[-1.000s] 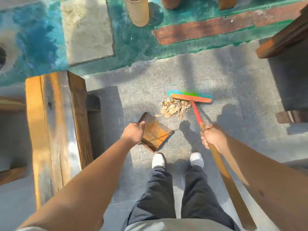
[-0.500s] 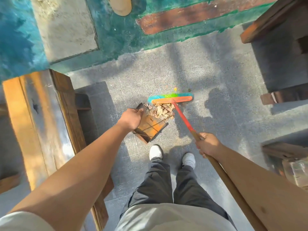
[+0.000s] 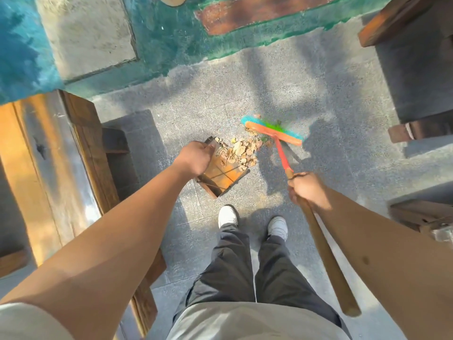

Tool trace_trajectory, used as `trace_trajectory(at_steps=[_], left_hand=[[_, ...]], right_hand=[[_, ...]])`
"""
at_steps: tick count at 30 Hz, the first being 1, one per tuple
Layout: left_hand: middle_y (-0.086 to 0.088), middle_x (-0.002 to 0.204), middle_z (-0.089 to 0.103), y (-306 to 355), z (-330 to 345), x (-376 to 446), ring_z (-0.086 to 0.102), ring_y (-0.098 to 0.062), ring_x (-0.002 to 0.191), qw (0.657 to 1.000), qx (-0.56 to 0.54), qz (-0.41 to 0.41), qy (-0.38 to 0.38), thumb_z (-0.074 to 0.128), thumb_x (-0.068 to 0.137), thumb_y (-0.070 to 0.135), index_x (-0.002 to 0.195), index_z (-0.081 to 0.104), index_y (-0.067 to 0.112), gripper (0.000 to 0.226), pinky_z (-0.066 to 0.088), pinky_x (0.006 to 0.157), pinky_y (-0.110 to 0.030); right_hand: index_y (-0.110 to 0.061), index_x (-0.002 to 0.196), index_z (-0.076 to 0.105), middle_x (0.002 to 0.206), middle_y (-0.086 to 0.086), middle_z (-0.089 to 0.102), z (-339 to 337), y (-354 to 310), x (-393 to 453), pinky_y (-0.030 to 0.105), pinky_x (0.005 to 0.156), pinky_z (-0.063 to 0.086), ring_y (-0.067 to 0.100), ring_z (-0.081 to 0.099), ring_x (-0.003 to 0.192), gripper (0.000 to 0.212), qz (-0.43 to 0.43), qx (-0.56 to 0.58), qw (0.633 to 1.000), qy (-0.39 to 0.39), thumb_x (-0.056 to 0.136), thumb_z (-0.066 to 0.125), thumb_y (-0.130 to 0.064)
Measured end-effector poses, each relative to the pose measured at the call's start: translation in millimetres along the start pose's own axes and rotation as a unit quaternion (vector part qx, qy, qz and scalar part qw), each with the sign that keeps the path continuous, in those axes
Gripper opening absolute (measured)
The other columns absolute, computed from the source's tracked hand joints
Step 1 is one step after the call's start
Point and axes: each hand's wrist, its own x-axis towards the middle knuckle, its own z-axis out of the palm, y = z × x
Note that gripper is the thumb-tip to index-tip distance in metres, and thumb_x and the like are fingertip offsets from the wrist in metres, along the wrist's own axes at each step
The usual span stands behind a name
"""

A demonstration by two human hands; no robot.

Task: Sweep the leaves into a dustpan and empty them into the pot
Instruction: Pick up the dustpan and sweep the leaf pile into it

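Head view: the left hand [image 3: 193, 157] is clamped on the dustpan [image 3: 221, 171], the leaves [image 3: 239, 152] heaped at its mouth; the right hand [image 3: 306, 190] is fisted round the broom [image 3: 274, 130] handle. Tip the pan carelessly — that loose heap could slide straight back onto the paving [image 3: 331, 106].

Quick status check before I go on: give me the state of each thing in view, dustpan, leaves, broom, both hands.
dustpan: on the floor, tilted, leaves inside
leaves: mostly piled in the dustpan, a few bits loose by the broom head
broom: head just beyond the dustpan's mouth, handle slanting back
left hand: gripping the dustpan's edge
right hand: closed around the broom handle
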Motion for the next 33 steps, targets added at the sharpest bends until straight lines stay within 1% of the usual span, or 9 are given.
trace_trajectory(at_steps=[5,9,12,14,19,23,26,29,33], left_hand=[[0.001,0.052,0.040,3.2,11.1,-2.9,0.039,-0.017,0.048,1.000,-0.012,-0.008,0.025,0.039,0.098,0.041,0.053,0.039,0.019,0.050,0.037,0.053,-0.026],[-0.008,0.074,0.056,6.8,16.9,-8.2,0.052,-0.024,0.069,0.999,-0.024,-0.032,0.034,0.038,0.098,0.041,0.071,0.055,0.014,0.042,0.049,0.076,-0.037],[-0.004,0.060,0.049,6.3,18.9,-15.2,0.047,-0.017,0.050,0.999,-0.022,-0.026,0.025,0.032,0.101,0.040,0.066,0.049,0.014,0.047,0.046,0.057,-0.029],[-0.001,0.054,0.042,3.8,20.1,-20.1,0.040,-0.016,0.044,0.998,-0.040,-0.028,0.028,0.035,0.100,0.042,0.060,0.042,0.017,0.047,0.034,0.047,-0.026],[0.000,0.055,0.043,-9.7,16.3,-35.7,0.041,-0.017,0.050,0.994,-0.085,-0.050,0.039,0.039,0.098,0.045,0.061,0.040,0.021,0.044,0.033,0.051,-0.028],[0.001,0.055,0.048,-18.3,12.4,-45.0,0.045,-0.015,0.052,0.994,-0.084,-0.060,0.036,0.039,0.099,0.044,0.071,0.055,0.020,0.039,0.035,0.051,-0.026],[-0.001,0.055,0.048,-21.6,9.4,-45.1,0.046,-0.018,0.052,0.994,-0.082,-0.058,0.034,0.038,0.099,0.044,0.067,0.045,0.029,0.036,0.039,0.055,-0.027],[-0.001,0.062,0.049,-24.9,6.6,-42.1,0.047,-0.018,0.058,0.997,-0.061,-0.049,0.026,0.035,0.099,0.045,0.067,0.040,0.028,0.037,0.039,0.059,-0.026],[-0.003,0.059,0.046,-33.0,11.9,-39.2,0.047,-0.018,0.057,0.999,-0.020,-0.033,0.006,0.032,0.100,0.046,0.073,0.047,0.014,0.044,0.035,0.054,-0.025]], right_hand=[[-0.018,0.110,0.058,0.067,0.012,0.057,27.2,40.1,-26.4,0.025,0.040,0.040,0.019,0.049,0.042,0.029,0.008,-0.128,0.991,-0.049,0.088,0.049,0.000],[-0.011,0.098,0.059,0.060,0.012,0.053,43.4,65.4,-53.0,0.024,0.039,0.040,0.021,0.047,0.037,0.020,-0.009,-0.158,0.984,-0.085,0.087,0.045,0.000],[-0.010,0.086,0.060,0.059,0.010,0.051,39.8,78.0,-64.7,0.025,0.039,0.040,0.020,0.046,0.037,0.018,-0.026,-0.194,0.976,-0.096,0.087,0.044,-0.002],[-0.008,0.092,0.063,0.057,0.011,0.052,28.9,78.5,-72.0,0.024,0.037,0.040,0.021,0.046,0.036,0.021,-0.049,-0.229,0.966,-0.113,0.085,0.044,-0.003],[-0.022,0.099,0.065,0.061,0.009,0.053,-8.8,82.9,-88.4,0.021,0.034,0.037,0.016,0.045,0.033,0.031,-0.083,-0.275,0.949,-0.131,0.081,0.046,-0.004],[-0.023,0.105,0.065,0.059,0.003,0.053,-24.1,81.3,-92.8,0.021,0.035,0.036,0.014,0.045,0.035,0.034,-0.087,-0.226,0.965,-0.097,0.082,0.048,-0.005],[-0.018,0.112,0.061,0.061,0.006,0.051,-27.5,62.0,-76.1,0.020,0.034,0.036,0.014,0.044,0.036,0.032,-0.073,-0.142,0.984,-0.084,0.087,0.048,-0.005],[-0.007,0.105,0.062,0.056,0.003,0.047,-24.4,33.4,-55.1,0.018,0.031,0.034,0.011,0.043,0.032,0.023,-0.087,-0.132,0.985,-0.064,0.089,0.046,0.001],[-0.019,0.092,0.057,0.064,0.004,0.048,-13.8,-7.6,-24.1,0.015,0.032,0.032,0.009,0.039,0.030,0.019,-0.027,-0.072,0.995,-0.061,0.096,0.040,-0.011]])
